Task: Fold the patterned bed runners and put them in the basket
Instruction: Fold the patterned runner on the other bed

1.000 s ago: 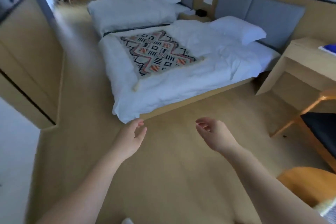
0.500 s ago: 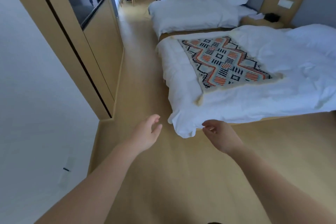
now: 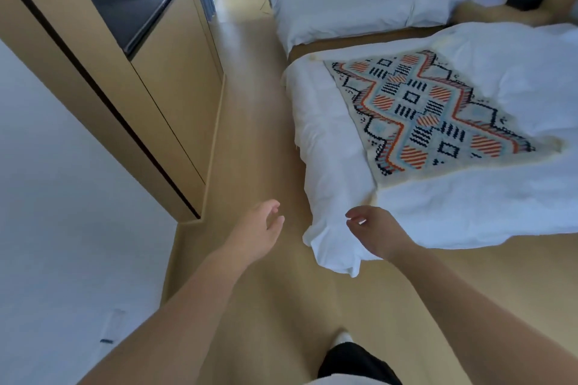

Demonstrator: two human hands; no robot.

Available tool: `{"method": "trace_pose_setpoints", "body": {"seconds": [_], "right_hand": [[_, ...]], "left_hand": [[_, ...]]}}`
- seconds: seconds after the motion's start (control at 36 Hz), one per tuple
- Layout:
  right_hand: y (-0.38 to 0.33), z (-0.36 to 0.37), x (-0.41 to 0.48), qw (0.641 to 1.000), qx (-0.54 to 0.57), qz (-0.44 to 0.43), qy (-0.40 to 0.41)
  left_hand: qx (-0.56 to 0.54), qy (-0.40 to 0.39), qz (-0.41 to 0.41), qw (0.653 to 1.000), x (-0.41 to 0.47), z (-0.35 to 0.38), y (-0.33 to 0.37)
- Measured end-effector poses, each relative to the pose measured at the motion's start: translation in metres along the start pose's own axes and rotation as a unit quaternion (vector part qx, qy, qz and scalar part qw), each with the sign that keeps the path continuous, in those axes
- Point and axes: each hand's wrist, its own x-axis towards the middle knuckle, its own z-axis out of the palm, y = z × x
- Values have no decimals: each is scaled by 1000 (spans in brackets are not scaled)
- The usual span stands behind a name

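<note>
A patterned bed runner [image 3: 428,116] with orange, black and pale blue diamonds lies flat across the near bed [image 3: 331,141], on its white duvet. My left hand [image 3: 261,230] hangs over the wooden floor left of the bed's corner, fingers relaxed and holding nothing. My right hand [image 3: 372,233] is in front of the duvet's hanging corner, fingers loosely curled and holding nothing. Both hands are well short of the runner. No basket is in view.
A second bed [image 3: 350,6] with white bedding and a pillow stands farther back. A wooden wall unit with a dark screen [image 3: 131,0] lines the left side. A floor aisle [image 3: 247,122] runs between it and the beds. A nightstand [image 3: 500,14] sits between the beds.
The view has moved left and closer to the near bed's foot corner. The runner now looks larger. My hands stay raised and hold nothing; the right one now overlaps the duvet corner.
</note>
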Motion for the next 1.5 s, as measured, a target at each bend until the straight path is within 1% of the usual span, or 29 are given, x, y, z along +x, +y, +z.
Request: {"method": "trace_pose_setpoints", "body": {"seconds": [0.11,0.19,0.39,0.53,0.61,0.75,0.86,0.92,0.97,1.06,1.17,1.33,1.42,1.5], "right_hand": [[-2,-17,63,1000,-3,3,-20],[-8,-33,105,1000,-6,10,-19],[-14,-54,185,1000,-16,24,-7],[-14,-63,236,998,-17,56,19],[-12,-65,266,995,-12,89,37],[-16,-70,319,982,-29,157,104],[-31,-59,347,968,-29,215,128],[-36,-61,361,958,-25,235,162],[-38,-66,371,947,-14,255,193],[-34,-71,374,931,-7,299,208],[-19,-79,372,899,10,367,240],[23,-98,376,855,62,424,292],[50,-106,386,841,83,446,293],[69,-114,406,834,114,454,291]], "left_hand": [[4,5,1,1000,62,-7,13],[1,14,6,1000,101,-13,21],[7,-3,13,1000,189,-27,20],[16,-34,41,998,266,-28,19],[-1,-73,69,995,320,-24,17],[-3,-132,143,981,416,-24,22],[11,-194,193,962,479,-37,18],[24,-218,218,951,513,-42,24],[36,-232,247,940,546,-42,37],[57,-251,292,921,581,-29,64],[73,-292,345,889,605,5,104],[121,-354,397,838,629,61,168],[147,-370,400,825,638,80,189],[180,-369,413,813,657,92,208]]}}
